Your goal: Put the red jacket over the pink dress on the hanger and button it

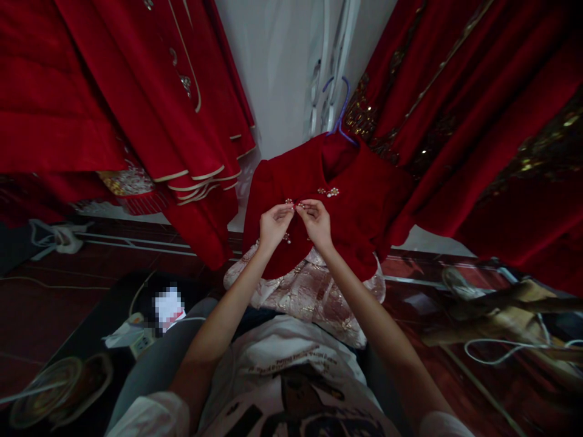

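A small red jacket (359, 200) hangs in front of me on a purple hanger (340, 115), over a pale patterned skirt (314, 291). Pearl-and-flower fasteners run across its chest, one (331, 192) lying free to the right. My left hand (273, 223) and my right hand (315, 221) meet at the jacket's front opening. Both pinch a small fastener (294, 204) between fingertips, fingers pressed together.
Long red garments with gold trim hang at the left (150, 109) and at the right (478, 121). A white wall (277, 67) shows between them. Cables (496, 349) lie on the dark floor at right; a plastic cup (50, 388) sits at lower left.
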A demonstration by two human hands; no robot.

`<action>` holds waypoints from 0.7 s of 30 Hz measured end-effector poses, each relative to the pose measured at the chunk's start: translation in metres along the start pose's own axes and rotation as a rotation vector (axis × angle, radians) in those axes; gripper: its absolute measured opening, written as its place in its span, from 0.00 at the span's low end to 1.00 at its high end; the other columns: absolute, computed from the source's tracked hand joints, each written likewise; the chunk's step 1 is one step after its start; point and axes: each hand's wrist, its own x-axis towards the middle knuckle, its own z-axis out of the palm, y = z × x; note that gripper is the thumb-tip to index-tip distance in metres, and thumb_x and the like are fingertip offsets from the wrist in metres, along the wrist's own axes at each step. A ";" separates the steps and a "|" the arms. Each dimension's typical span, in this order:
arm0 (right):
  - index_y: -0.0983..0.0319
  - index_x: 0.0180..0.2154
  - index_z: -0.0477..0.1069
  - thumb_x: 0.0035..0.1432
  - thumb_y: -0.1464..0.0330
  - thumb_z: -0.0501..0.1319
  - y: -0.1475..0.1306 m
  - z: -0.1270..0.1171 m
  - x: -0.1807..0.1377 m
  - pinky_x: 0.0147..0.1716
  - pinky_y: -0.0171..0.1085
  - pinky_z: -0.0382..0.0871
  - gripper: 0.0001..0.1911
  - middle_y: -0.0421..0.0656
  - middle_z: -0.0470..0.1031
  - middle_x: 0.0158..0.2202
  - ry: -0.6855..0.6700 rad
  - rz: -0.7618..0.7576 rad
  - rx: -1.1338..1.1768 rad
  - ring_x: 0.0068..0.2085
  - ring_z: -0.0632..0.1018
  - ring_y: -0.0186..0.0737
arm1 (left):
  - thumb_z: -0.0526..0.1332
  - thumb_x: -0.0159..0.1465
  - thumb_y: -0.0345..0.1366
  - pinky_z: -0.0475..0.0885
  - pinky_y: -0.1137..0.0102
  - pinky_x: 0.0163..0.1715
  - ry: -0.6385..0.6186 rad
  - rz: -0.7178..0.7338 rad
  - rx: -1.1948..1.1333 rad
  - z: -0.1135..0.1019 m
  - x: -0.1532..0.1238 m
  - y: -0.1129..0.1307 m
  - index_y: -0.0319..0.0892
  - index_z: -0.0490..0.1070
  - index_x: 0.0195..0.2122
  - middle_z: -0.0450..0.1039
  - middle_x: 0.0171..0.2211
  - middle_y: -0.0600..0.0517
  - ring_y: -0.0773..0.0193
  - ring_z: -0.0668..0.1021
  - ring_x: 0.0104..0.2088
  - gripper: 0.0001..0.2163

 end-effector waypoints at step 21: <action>0.62 0.38 0.69 0.55 0.64 0.63 -0.001 -0.001 0.006 0.37 0.35 0.74 0.10 0.44 0.75 0.37 0.066 -0.107 -0.054 0.37 0.76 0.35 | 0.66 0.55 0.33 0.78 0.65 0.41 -0.039 0.032 0.061 0.001 0.007 -0.001 0.37 0.79 0.36 0.81 0.36 0.45 0.62 0.82 0.33 0.09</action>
